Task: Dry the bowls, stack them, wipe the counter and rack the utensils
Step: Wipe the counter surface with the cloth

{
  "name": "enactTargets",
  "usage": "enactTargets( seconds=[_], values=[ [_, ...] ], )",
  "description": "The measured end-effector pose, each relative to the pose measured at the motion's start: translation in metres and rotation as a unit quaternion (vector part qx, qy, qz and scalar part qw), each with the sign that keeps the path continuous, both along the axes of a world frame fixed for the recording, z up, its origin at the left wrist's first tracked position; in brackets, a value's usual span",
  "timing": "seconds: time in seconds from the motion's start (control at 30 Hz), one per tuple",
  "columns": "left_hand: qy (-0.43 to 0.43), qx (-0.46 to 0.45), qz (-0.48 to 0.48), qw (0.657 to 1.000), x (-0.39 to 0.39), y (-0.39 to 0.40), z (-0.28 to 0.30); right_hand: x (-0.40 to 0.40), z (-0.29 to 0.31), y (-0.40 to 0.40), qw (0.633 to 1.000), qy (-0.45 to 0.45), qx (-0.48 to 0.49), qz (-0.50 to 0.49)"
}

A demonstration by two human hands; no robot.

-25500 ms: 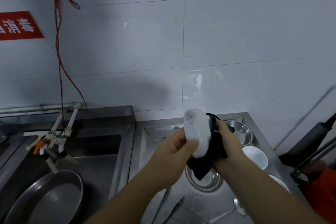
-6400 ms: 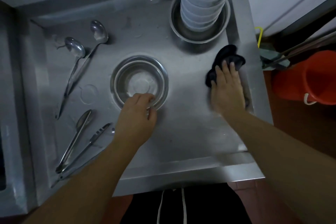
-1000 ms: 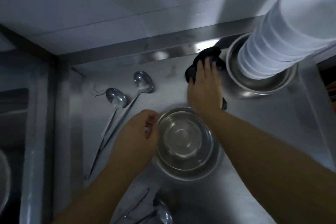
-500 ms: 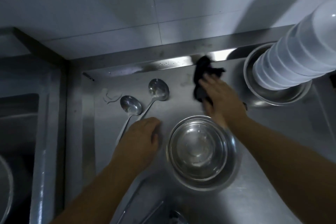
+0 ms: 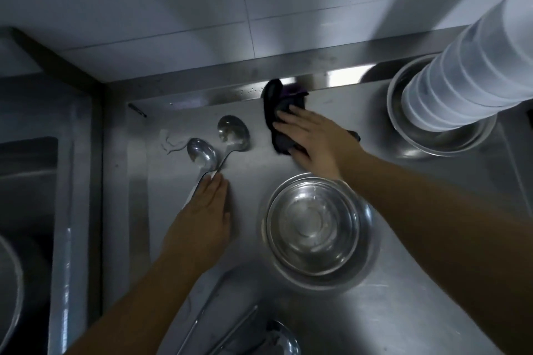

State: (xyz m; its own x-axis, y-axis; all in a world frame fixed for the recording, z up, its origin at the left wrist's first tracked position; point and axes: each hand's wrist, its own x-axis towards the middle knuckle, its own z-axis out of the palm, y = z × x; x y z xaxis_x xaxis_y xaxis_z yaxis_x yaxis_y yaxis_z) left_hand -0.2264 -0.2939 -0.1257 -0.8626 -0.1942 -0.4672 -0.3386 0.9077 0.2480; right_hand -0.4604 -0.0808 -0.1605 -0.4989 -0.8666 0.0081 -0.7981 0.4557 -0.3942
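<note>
Right hand (image 5: 313, 138) pressing flat, fingers straight and spread, on a crumpled dark cloth (image 5: 278, 112) at the 12 o'clock part of the stainless steel counter (image 5: 403, 311), hard against the raised back lip. Not gripping; simply bearing down on the fabric. Left hand (image 5: 206, 210) lying relaxed and flat at about 9 o'clock from centre, fingertips touching the handles of two long steel ladles (image 5: 219, 141), nothing clenched.

Outward from there: ladle bowls at 11 o'clock, just beside the cloth; a wide shiny steel basin (image 5: 314, 225) at centre, directly below the right wrist; a tall leaning stack of white bowls (image 5: 461, 75) seated in another steel basin (image 5: 441, 141) at 2 o'clock; more utensil handles and a spoon bowl (image 5: 282, 337) at 6 o'clock; a sink (image 5: 28, 210) at 9 o'clock.

Judging by this: bowls dried and stacked, counter wipe in hand, utensils not yet racked.

For doing the wipe well: keep the palm flat and the pressure even, sweep in overlapping passes along the back lip, then toward the near edge. Shift the ladles aside with the left hand rather than wiping round them, likewise the centre basin. Steer well clear of the leaning white stack; a knock from the forearm could likely topple it.
</note>
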Motion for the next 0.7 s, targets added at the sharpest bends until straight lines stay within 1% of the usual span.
enactTargets(
  seconds=[0.07,0.1,0.17,0.2,0.27,0.3,0.33,0.37,0.43,0.47,0.5,0.57,0.6,0.63,0.67,0.7],
  values=[
    [-0.004,0.007,0.024,1.0,0.005,-0.005,0.003,0.006,0.001,0.03,1.0,0.006,0.01,-0.007],
    [-0.006,0.009,0.034,0.999,0.006,-0.007,0.003,0.011,0.0,0.045,0.999,0.01,0.007,-0.043],
    [-0.013,0.013,0.048,0.999,0.01,-0.012,0.002,0.025,-0.002,0.067,0.985,0.012,-0.009,-0.171],
    [-0.013,0.012,0.053,0.998,0.011,-0.013,0.002,0.033,-0.002,0.069,0.969,0.006,-0.005,-0.248],
    [-0.006,0.009,0.06,0.998,0.015,-0.016,0.0,0.043,0.0,0.05,0.923,-0.015,0.012,-0.385],
    [-0.004,0.009,0.06,0.998,0.017,-0.017,0.0,0.047,0.002,0.031,0.904,-0.027,0.015,-0.425],
    [-0.001,0.008,0.059,0.998,0.018,-0.018,0.0,0.053,0.005,0.01,0.902,-0.037,0.016,-0.431],
    [0.002,0.004,0.061,0.998,0.02,-0.019,0.001,0.06,0.007,-0.01,0.917,-0.043,0.006,-0.396],
    [0.009,-0.008,0.061,0.998,0.023,-0.02,0.001,0.082,0.006,-0.044,0.968,-0.048,-0.026,-0.246],
    [0.011,-0.013,0.057,0.998,0.023,-0.021,0.002,0.095,0.005,-0.054,0.985,-0.045,-0.027,-0.164],
    [0.013,-0.018,0.054,0.998,0.023,-0.021,0.001,0.102,0.005,-0.059,0.994,-0.043,-0.024,-0.101],
    [0.009,-0.024,0.057,0.998,0.023,-0.023,0.002,0.091,0.007,-0.053,0.999,-0.042,-0.02,-0.02],
    [0.006,-0.024,0.06,0.998,0.024,-0.023,0.003,0.081,0.008,-0.046,0.999,-0.038,-0.019,0.001],
    [0.006,-0.025,0.06,0.998,0.024,-0.023,0.004,0.068,0.008,-0.037,0.999,-0.03,-0.019,0.001],
    [0.007,-0.027,0.059,0.998,0.024,-0.022,0.004,0.055,0.007,-0.025,0.999,-0.026,-0.019,-0.027],
    [0.007,-0.027,0.057,0.998,0.024,-0.021,0.005,0.043,0.006,-0.011,0.997,-0.023,-0.02,-0.075]
  ],
)
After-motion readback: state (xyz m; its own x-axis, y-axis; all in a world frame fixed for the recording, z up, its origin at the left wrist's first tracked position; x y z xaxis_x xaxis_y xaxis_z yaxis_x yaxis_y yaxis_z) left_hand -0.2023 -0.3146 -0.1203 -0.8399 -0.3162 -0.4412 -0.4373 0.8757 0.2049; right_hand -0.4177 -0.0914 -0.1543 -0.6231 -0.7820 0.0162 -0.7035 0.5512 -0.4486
